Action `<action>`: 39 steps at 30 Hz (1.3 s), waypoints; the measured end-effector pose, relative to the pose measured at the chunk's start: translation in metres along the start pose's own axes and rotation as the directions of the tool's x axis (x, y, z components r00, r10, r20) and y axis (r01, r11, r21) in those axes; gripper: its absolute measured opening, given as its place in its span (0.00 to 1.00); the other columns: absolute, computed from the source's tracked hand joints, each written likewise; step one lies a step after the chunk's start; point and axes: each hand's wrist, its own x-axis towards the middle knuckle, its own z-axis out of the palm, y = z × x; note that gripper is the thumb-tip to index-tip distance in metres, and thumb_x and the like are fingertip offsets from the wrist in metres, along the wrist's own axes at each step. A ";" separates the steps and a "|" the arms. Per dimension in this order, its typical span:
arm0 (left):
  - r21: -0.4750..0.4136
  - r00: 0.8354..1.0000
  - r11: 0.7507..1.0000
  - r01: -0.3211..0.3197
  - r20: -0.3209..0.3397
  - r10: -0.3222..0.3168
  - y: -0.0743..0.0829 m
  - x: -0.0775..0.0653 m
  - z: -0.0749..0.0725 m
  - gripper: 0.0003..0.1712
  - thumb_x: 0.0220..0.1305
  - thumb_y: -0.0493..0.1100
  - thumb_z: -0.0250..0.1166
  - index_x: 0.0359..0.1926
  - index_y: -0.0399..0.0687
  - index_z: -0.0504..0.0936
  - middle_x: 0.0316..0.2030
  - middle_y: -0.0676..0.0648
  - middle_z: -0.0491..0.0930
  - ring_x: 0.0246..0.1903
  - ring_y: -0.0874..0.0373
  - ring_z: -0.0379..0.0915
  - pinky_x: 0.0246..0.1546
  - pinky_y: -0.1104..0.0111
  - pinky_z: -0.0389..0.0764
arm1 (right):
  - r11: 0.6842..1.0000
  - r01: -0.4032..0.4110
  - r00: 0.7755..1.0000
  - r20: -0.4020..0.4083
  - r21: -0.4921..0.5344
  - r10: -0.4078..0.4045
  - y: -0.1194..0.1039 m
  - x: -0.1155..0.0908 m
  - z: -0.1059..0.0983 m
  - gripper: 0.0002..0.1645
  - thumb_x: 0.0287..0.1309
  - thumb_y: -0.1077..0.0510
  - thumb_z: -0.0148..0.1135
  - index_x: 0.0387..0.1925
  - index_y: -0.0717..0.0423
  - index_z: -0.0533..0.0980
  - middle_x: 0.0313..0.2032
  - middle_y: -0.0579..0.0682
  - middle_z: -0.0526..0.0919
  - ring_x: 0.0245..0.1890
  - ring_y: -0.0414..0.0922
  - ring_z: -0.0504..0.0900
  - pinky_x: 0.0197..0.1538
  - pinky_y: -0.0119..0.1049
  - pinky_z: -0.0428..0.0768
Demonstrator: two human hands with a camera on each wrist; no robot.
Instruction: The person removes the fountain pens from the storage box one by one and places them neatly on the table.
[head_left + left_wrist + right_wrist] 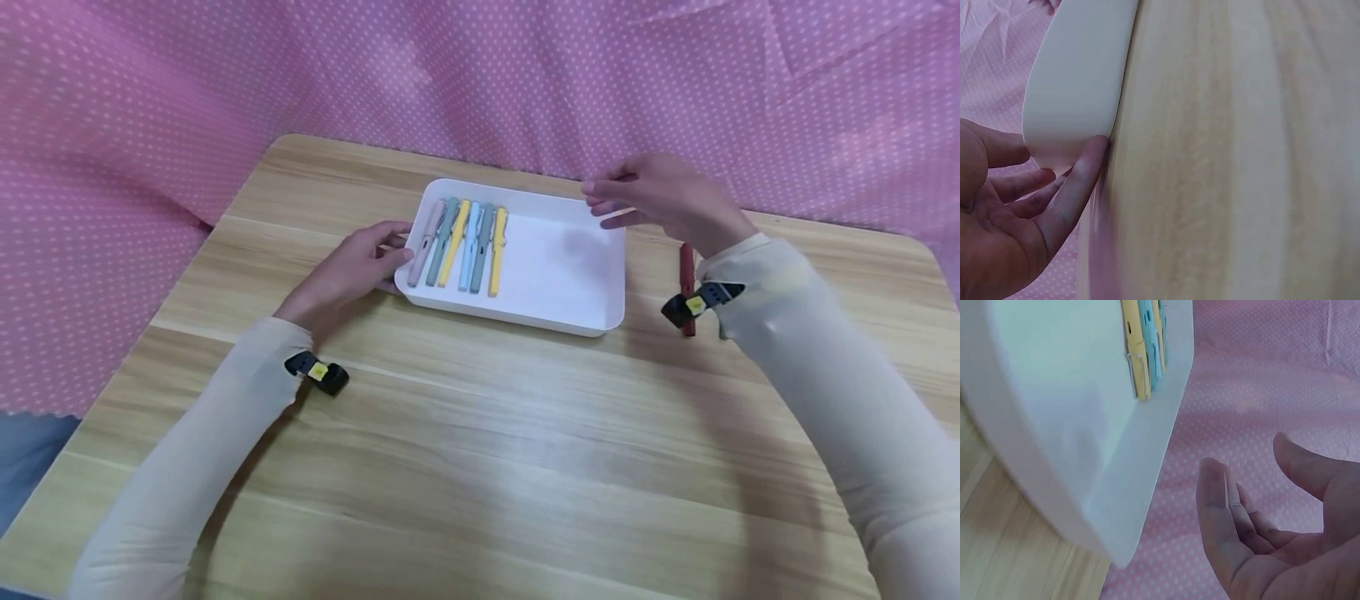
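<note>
A white rectangular tray (555, 321) lies on the table, with several capped pens side by side in its left part: pale mauve (426, 246), grey-green (442, 242), yellow (454, 246) and light blue (469, 246) among them. My left hand (363, 260) holds the tray at its left end; in the left wrist view, fingertips (1094, 153) touch its outer corner, low by the table. Above the tray's right rim hovers my right hand (667, 196), fingers loosely bent and apart. Nothing shows between thumb and fingers in the right wrist view.
Right of the tray lies a red pen (687, 267), partly hidden by the wrist camera strap. A grey-green end (723, 330) peeks out beside it under the right sleeve. Pink dotted cloth (510, 83) hangs behind the wooden table (465, 467).
</note>
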 end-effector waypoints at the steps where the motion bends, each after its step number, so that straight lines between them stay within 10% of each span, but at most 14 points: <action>1: -0.003 1.000 1.000 -0.001 0.001 0.001 0.000 0.000 0.000 0.30 0.72 0.47 0.51 0.72 0.53 0.56 0.56 0.43 0.67 0.50 0.51 0.70 0.42 0.66 0.84 | 1.000 0.003 1.000 0.005 0.007 -0.003 -0.002 0.003 0.003 0.37 0.60 0.44 0.60 0.61 0.64 0.64 0.58 0.61 0.72 0.56 0.52 0.74 0.54 0.38 0.80; 20: -0.002 1.000 1.000 0.004 -0.007 -0.004 -0.003 0.003 0.001 0.30 0.72 0.46 0.52 0.72 0.53 0.56 0.56 0.45 0.67 0.49 0.53 0.71 0.39 0.68 0.84 | 1.000 -0.018 1.000 0.024 -0.019 0.019 -0.024 0.059 0.059 0.22 0.58 0.52 0.65 0.49 0.60 0.76 0.50 0.57 0.78 0.49 0.51 0.77 0.45 0.34 0.84; 39: -0.009 1.000 1.000 0.013 -0.007 -0.013 -0.001 0.002 -0.001 0.30 0.72 0.47 0.52 0.72 0.53 0.56 0.55 0.46 0.67 0.49 0.54 0.70 0.39 0.68 0.84 | 0.965 -0.101 0.984 0.118 -0.243 0.133 -0.015 0.061 0.090 0.23 0.56 0.44 0.66 0.41 0.59 0.77 0.38 0.54 0.81 0.35 0.46 0.80 0.42 0.34 0.82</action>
